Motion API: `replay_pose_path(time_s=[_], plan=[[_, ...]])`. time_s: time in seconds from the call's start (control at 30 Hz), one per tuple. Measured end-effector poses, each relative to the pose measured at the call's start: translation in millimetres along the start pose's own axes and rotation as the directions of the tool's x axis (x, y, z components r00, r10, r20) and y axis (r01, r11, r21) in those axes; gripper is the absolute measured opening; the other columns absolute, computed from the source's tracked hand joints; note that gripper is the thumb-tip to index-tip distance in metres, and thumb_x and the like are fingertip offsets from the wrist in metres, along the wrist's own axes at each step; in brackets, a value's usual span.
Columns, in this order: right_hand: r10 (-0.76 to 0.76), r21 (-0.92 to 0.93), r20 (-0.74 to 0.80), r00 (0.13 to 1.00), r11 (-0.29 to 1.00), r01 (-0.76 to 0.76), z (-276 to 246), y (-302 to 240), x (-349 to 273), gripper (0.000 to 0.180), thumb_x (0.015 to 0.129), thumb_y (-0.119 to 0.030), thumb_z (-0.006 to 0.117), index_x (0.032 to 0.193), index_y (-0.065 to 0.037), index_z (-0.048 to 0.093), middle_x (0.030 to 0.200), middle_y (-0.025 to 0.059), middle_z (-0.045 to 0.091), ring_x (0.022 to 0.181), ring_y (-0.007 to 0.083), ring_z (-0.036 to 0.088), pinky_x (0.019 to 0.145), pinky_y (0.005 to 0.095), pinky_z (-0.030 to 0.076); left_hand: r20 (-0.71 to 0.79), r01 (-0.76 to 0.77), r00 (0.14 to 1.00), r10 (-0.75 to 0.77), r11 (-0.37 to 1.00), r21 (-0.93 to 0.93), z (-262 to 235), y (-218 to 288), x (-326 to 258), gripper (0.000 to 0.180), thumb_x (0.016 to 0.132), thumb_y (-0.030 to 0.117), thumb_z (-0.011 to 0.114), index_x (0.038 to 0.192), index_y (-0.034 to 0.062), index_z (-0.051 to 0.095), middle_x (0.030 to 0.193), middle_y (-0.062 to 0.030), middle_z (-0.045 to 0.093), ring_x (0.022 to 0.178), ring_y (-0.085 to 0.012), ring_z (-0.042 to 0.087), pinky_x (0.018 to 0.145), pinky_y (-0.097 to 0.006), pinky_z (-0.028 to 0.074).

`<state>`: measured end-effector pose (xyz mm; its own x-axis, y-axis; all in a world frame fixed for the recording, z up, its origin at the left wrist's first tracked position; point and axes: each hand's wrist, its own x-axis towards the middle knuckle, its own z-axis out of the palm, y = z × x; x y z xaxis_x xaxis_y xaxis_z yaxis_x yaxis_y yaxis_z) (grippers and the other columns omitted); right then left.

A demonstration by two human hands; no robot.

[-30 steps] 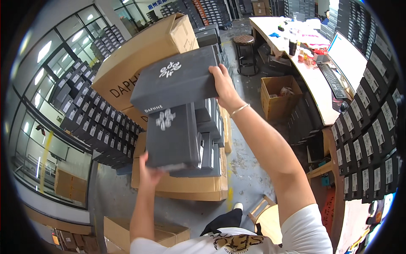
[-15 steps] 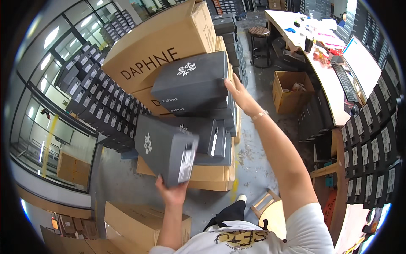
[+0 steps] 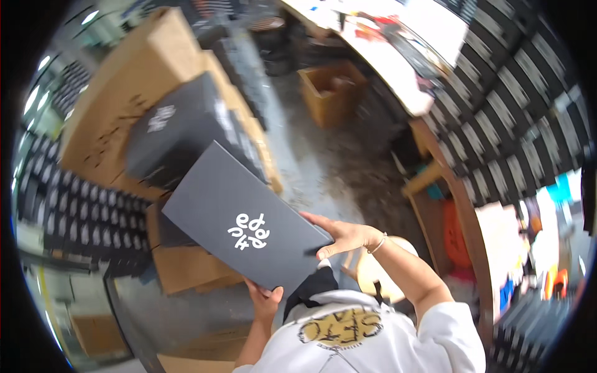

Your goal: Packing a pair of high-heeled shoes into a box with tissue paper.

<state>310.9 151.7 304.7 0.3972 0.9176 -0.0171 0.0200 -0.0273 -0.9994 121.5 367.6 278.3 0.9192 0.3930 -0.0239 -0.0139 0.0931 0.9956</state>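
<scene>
Dark grey cardboard box (image 3: pixel 230 199) with a white pattern on its face, that's what this person's got, on the near side of the big brown carton (image 3: pixel 115 118) and a bit to its right. Left hand (image 3: pixel 266 301) has the near edge gripped, some fingers tucked out of sight. Right hand (image 3: pixel 345 236) is clamped on the right end, fingers along the far edge, thumb over the top.

Stack of dark boxes (image 3: pixel 177 124) stands between that and the carton, so it's kinda in the way. Near left of the carton: rows of labelled boxes (image 3: pixel 81 208). Off to its right: an open brown box (image 3: pixel 339 105), then a cluttered white desk (image 3: pixel 388 74), then more stacked labelled boxes (image 3: pixel 522 105).
</scene>
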Motion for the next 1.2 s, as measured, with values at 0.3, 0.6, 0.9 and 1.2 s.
replay_pose_path(time_s=[0.3, 0.6, 0.9, 1.2], plan=[[0.616, 0.536, -0.713, 0.334, 0.787, -0.306, 110.8, 114.3, -222.8, 0.066, 0.082, -0.034, 0.071, 0.129, 0.006, 0.045, 0.120, 0.0209, 0.057, 0.111, 0.0265, 0.054, 0.096, 0.0346, 0.042, 0.771, -0.035, 0.494, -0.402, 0.877, 0.479, 89.1, -127.2, -17.0, 0.101, 0.067, 0.027, 0.076, 0.146, 0.0021, 0.018, 0.139, -0.0253, 0.033, 0.129, -0.0348, 0.036, 0.106, -0.042, 0.033], [0.847, 0.850, -0.520, 0.111, 0.500, 0.165, 175.6, 201.4, -315.4, 0.060, 0.075, -0.035, 0.079, 0.107, 0.007, 0.052, 0.088, 0.0092, 0.058, 0.077, 0.0159, 0.057, 0.066, 0.0268, 0.047, 0.442, 0.822, 0.089, -0.893, 0.316, 0.474, 195.3, -196.4, -59.3, 0.048, 0.081, 0.028, 0.071, 0.111, -0.0061, 0.055, 0.100, -0.0122, 0.061, 0.089, -0.0195, 0.061, 0.077, -0.034, 0.051], [0.447, 0.361, -0.882, -0.147, 0.843, 0.399, 143.5, 106.6, -400.3, 0.038, 0.080, -0.018, 0.064, 0.113, -0.004, 0.052, 0.100, 0.0073, 0.060, 0.090, 0.0162, 0.058, 0.079, 0.0313, 0.050, 0.551, 0.454, 0.626, -0.553, 0.832, 0.319, 215.1, -181.6, -111.8, 0.039, 0.090, 0.026, 0.061, 0.116, -0.0042, 0.059, 0.106, -0.0069, 0.064, 0.099, -0.0130, 0.057, 0.087, -0.026, 0.043], [0.293, 0.400, -0.852, -0.434, 0.899, -0.179, 210.9, 101.9, -483.3, 0.027, 0.080, -0.001, 0.066, 0.102, -0.002, 0.051, 0.092, 0.0016, 0.057, 0.081, 0.0091, 0.052, 0.074, 0.0231, 0.044, 0.823, -0.644, 0.566, -0.048, 0.598, 0.477, 257.0, -233.5, -105.7, 0.087, 0.071, 0.025, 0.074, 0.142, 0.0022, 0.028, 0.145, -0.0257, 0.022, 0.136, -0.0449, 0.019, 0.107, -0.050, 0.025]])
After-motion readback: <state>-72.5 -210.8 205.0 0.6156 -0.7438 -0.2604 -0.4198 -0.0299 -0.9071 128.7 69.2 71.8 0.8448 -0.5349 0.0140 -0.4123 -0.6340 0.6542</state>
